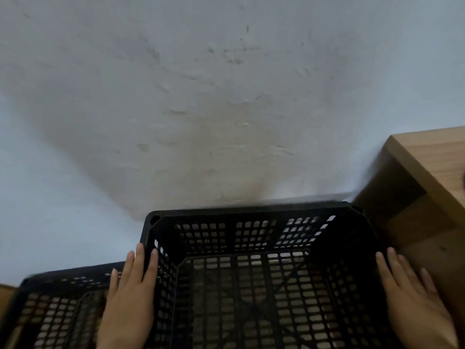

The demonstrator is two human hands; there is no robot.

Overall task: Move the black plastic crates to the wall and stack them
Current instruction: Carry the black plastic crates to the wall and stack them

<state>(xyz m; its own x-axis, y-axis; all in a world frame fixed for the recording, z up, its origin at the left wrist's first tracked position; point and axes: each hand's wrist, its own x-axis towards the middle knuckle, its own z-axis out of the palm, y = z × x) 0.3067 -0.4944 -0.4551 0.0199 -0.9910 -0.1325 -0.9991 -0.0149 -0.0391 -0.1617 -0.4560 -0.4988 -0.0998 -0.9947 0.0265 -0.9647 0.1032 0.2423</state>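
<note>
Head view, looking down at the foot of a scuffed pale plaster wall (201, 96). The large black perforated plastic crate (251, 215) sits centre frame, open side up and empty. Its far rim is near the wall, though motion blur there stops me telling whether the two touch. The left hand (130, 293) lies flat against the crate's left side, fingers straight and together, tips up at the rim. The right hand (412, 298) mirrors it on the right side, fingers also straight. Neither hand curls round anything; the crate is pressed between two flat palms. A second black mesh crate (57, 280) sits lower and just beside it on the left, partly behind the left hand. A light-brown wooden cabinet corner (432, 157) stands close on the right, and a sliver of wooden floor (5, 293) shows far left. I read this as the placing step, with this crate being brought to the wall. I cannot tell whether it is carried or already resting on something. The next move likely calls for squaring it to the wall, clear of the cabinet, and then lining up the rims with the neighbouring crate so one seats on the other. A palm-only hold could slip.
</note>
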